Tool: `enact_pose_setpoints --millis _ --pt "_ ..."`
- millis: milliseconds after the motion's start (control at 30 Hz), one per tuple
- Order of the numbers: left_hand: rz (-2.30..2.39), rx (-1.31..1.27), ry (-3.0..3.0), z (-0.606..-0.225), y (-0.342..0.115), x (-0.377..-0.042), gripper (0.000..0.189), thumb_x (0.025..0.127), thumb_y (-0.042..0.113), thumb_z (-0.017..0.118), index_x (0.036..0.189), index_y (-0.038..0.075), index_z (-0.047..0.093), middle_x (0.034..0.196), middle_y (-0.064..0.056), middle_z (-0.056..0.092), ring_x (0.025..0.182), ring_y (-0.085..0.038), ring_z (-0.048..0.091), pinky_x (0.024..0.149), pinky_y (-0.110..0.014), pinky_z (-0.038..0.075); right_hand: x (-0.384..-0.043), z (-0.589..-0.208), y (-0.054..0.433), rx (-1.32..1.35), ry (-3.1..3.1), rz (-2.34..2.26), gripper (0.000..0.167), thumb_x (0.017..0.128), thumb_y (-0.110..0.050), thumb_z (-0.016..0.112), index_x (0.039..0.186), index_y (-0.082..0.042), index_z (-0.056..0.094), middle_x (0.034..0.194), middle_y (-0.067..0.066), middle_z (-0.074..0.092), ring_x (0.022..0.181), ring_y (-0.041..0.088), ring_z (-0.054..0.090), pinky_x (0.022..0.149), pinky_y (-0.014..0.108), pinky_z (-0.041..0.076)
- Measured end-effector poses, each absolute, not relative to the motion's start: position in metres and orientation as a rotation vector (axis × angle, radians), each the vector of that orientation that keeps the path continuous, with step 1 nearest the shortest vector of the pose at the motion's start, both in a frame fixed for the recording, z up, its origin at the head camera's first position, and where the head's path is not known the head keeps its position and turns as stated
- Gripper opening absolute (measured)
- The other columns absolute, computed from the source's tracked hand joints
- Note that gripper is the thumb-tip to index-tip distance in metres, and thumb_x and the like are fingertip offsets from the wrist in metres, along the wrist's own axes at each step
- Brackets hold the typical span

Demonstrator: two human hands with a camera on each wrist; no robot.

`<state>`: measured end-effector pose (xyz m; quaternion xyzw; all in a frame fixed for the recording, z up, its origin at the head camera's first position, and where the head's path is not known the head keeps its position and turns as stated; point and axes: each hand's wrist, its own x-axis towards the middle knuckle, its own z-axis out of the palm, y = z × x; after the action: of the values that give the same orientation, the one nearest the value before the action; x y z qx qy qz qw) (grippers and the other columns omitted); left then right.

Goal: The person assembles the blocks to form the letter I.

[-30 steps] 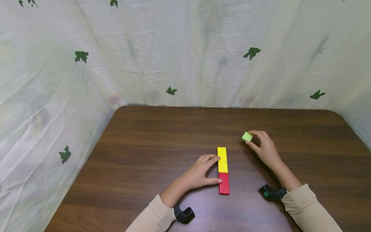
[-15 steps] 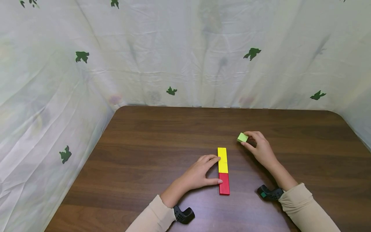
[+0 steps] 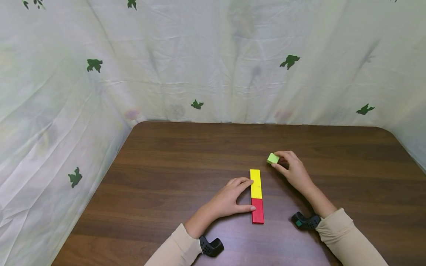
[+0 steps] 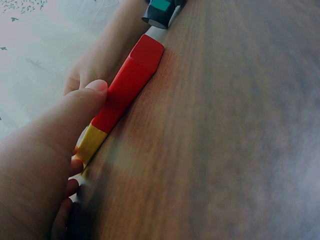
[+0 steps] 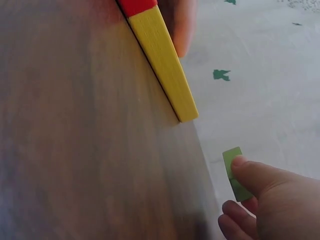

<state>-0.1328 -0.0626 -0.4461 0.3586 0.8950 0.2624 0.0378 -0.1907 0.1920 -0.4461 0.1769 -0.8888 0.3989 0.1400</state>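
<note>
Two blocks lie end to end in one line on the wooden table (image 3: 166, 147): a long yellow block (image 3: 255, 184) farther away and a shorter red block (image 3: 257, 211) nearer. My left hand (image 3: 225, 197) spreads along their left side. Its thumb touches the red block, as the left wrist view also shows, and a fingertip touches the yellow one. My right hand (image 3: 297, 173) pinches a light green block (image 3: 273, 158) between thumb and fingers, just beyond and right of the yellow block's far end. In the right wrist view the green block (image 5: 236, 175) is apart from the yellow block (image 5: 165, 62).
A pale cloth with green leaf-like patches (image 3: 289, 61) hangs behind the table and at both sides. Each wrist wears a black device, one on the left (image 3: 212, 247) and one on the right (image 3: 305, 221), both low over the table.
My right hand has moved steadily left with the green block, closer to the yellow block's far end. The left hand and the two lying blocks stay in place.
</note>
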Motion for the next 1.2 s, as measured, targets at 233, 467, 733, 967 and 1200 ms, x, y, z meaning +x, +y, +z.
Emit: enact_pose_setpoints --millis 233,467,733,967,1200 --pt "0.807 1.097 2.747 -0.446 -0.063 -0.133 0.074 0.078 0.054 0.06 0.137 0.016 0.038 0.133 0.0 0.038 0.121 -0.016 0.033 0.097 -0.032 0.033 -0.191 -0.447 0.186 0.525 -2.581 1.159 0.036 0.079 -0.009 0.068 0.112 -0.001 0.056 0.104 0.012 0.05 0.085 0.022 0.053 0.074 0.039 0.047" --pt "0.803 1.103 2.744 -0.445 -0.063 -0.132 0.074 0.078 0.054 0.059 0.137 0.015 0.038 0.133 0.0 0.038 0.121 -0.016 0.033 0.097 -0.032 0.033 -0.192 -0.447 0.179 0.529 -2.611 1.184 0.037 0.08 -0.011 0.068 0.114 -0.001 0.056 0.106 0.012 0.049 0.086 0.023 0.052 0.076 0.04 0.047" --pt "0.801 1.1 2.741 -0.445 -0.063 -0.133 0.074 0.078 0.054 0.059 0.137 0.015 0.037 0.133 0.0 0.038 0.122 -0.016 0.033 0.097 -0.031 0.033 -0.192 -0.445 0.174 0.547 -2.623 1.189 0.037 0.081 -0.012 0.067 0.115 -0.002 0.056 0.108 0.012 0.049 0.088 0.023 0.053 0.077 0.04 0.046" --pt "0.804 1.095 2.736 -0.445 -0.063 -0.132 0.074 0.078 0.054 0.059 0.137 0.016 0.037 0.134 0.001 0.038 0.122 -0.016 0.032 0.096 -0.032 0.034 -0.194 -0.445 0.17 0.57 -2.622 1.168 0.038 0.08 -0.011 0.067 0.115 -0.002 0.056 0.108 0.012 0.05 0.088 0.023 0.052 0.077 0.039 0.047" --pt "0.793 1.077 2.729 -0.444 -0.063 -0.133 0.074 0.078 0.056 0.058 0.137 0.017 0.037 0.134 0.001 0.037 0.122 -0.015 0.032 0.096 -0.033 0.034 -0.196 -0.448 0.167 0.582 -2.629 1.166 0.038 0.08 -0.01 0.067 0.115 -0.002 0.056 0.108 0.012 0.05 0.088 0.023 0.052 0.078 0.039 0.047"
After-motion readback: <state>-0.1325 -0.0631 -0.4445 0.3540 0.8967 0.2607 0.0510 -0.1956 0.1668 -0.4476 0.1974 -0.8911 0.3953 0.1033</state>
